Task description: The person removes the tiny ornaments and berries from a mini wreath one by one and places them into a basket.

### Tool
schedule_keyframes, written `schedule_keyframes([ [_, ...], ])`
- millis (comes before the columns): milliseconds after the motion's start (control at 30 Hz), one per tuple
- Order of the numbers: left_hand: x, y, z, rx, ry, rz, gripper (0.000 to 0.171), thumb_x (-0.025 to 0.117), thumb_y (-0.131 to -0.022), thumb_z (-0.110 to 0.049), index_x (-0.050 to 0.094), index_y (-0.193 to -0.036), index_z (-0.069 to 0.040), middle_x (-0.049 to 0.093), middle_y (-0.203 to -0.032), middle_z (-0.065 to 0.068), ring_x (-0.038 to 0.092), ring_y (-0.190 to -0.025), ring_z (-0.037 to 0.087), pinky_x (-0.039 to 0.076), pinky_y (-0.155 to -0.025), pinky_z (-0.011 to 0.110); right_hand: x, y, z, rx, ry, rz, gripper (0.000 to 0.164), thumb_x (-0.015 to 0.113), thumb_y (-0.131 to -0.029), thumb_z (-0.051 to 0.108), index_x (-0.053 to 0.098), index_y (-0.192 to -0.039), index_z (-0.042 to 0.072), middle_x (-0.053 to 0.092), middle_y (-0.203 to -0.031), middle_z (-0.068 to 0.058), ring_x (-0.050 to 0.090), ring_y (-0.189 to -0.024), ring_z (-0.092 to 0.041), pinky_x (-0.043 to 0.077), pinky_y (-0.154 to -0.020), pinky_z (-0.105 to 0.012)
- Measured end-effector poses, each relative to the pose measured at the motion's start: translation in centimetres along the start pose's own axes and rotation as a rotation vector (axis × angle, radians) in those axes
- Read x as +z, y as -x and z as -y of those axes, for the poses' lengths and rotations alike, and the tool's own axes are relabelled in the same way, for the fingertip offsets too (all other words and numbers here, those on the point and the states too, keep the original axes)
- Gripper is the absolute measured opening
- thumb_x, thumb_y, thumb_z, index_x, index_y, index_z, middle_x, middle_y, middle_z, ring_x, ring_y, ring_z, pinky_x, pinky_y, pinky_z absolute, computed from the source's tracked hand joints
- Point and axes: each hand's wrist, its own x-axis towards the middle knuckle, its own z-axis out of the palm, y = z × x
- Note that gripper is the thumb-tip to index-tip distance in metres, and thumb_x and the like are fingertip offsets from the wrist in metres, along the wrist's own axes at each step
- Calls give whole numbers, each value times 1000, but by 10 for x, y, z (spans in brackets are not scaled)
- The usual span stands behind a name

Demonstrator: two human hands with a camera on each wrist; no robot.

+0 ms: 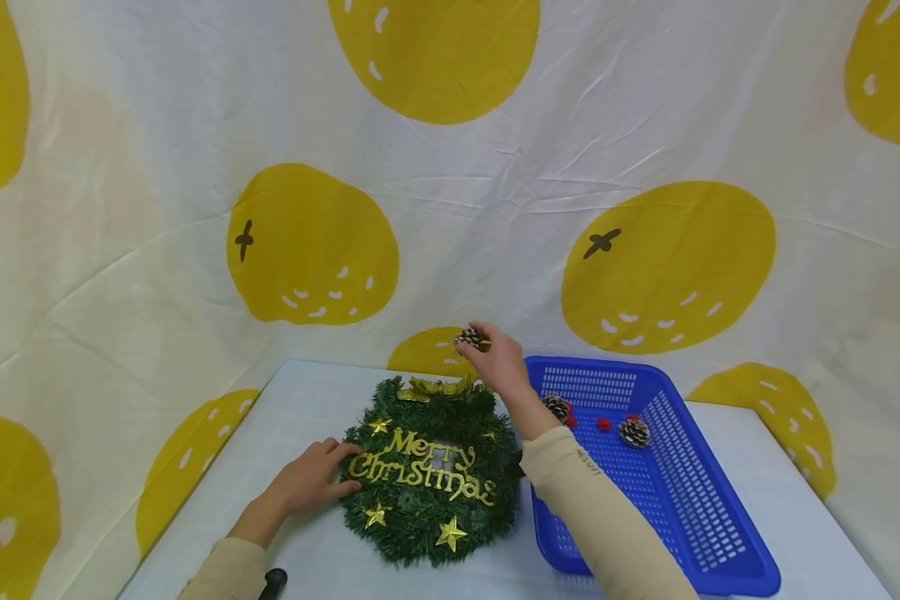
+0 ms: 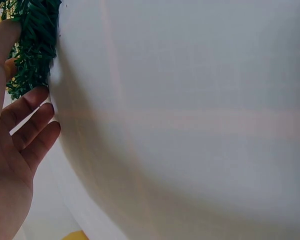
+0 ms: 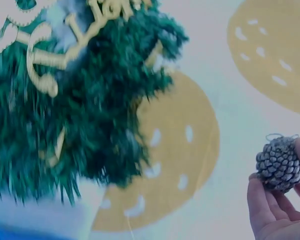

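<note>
A green Christmas wreath [image 1: 397, 533] with gold stars, a gold bow and gold "Merry Christmas" lettering lies on the white table. My left hand [image 1: 311, 481] is at its left edge, thumb and index finger around the foliage [image 2: 37, 45]; the other fingers are spread, with tips beside the greenery. Raised above the wreath's far side, my right hand [image 1: 498, 360] pinches a pine cone [image 1: 470, 337] between thumb and fingers. In the right wrist view, white-tipped scales and a thin wire loop show on that pine cone [image 3: 280, 165].
A blue plastic basket [image 1: 742, 517] stands right of the wreath, under the right forearm. Inside are pine cones [image 1: 633, 432] and small red balls [image 1: 604, 424]. A black object [image 1: 273, 583] lies by the left sleeve. Behind the table hangs a white cloth [image 1: 450, 250] with yellow fruit prints.
</note>
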Motion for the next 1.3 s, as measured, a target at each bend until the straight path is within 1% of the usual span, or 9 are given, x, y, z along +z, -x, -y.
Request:
schedule_keyframes([
  [100,1,0,1,-10,-8,4,54,71,-86,-50,57,-131,-23,52,-106,-1,51,-93,20,48,-65,43,-18,1,-4,5,51,-12,52,63,-97,30,50,-144,13,53,-140,-12,58,-119,-30,50,-91,-47],
  [233,0,0,1,-10,-13,-2,54,71,-86,-50,57,-130,-23,52,-105,-1,51,-93,20,48,-65,43,-43,2,-18,25,105,-55,52,62,-98,30,49,-144,11,52,-141,-15,56,-120,-34,48,-92,-49],
  [467,1,1,1,4,-12,0,56,69,-86,-53,57,-131,-22,53,-107,0,52,-93,21,48,-65,42,-83,10,-59,116,195,-109,56,60,-98,32,46,-146,6,49,-142,-21,51,-123,-40,43,-97,-54],
  [633,1,1,3,-6,-12,-6,57,68,-86,-55,57,-131,-22,54,-110,2,53,-96,23,50,-66,44,-104,20,-88,181,268,-132,59,59,-98,33,44,-146,2,47,-142,-25,45,-127,-44,38,-102,-56],
  [767,1,0,4,-2,-17,-10,58,68,-86,-56,57,-132,-22,54,-111,2,53,-97,24,50,-65,44,-112,29,-109,228,328,-124,58,59,-98,31,45,-143,-2,49,-138,-28,43,-126,-48,37,-102,-58],
  [867,1,-1,5,2,-19,-7,58,68,-86,-56,57,-132,-22,55,-113,4,54,-99,26,51,-66,45,-114,35,-125,237,377,-87,55,60,-98,29,48,-139,-6,51,-134,-31,44,-124,-50,37,-100,-59],
  [1033,2,-3,6,10,-22,-1,57,68,-86,-55,57,-131,-22,55,-113,4,54,-100,26,51,-69,47,-114,43,-147,248,407,-49,51,65,-95,25,54,-132,-8,58,-125,-31,50,-117,-49,41,-96,-59],
  [1167,2,-3,7,15,-17,3,58,67,-86,-56,57,-132,-22,55,-114,5,54,-100,26,51,-69,47,-115,47,-158,249,426,-28,49,68,-93,24,57,-127,-9,61,-117,-30,55,-109,-47,45,-91,-57],
  [1300,0,-2,6,14,6,3,57,67,-86,-55,57,-132,-21,55,-114,5,55,-101,27,51,-70,48,-120,49,-156,221,480,-1,50,66,-93,23,56,-127,-12,60,-120,-32,55,-110,-49,45,-91,-57],
])
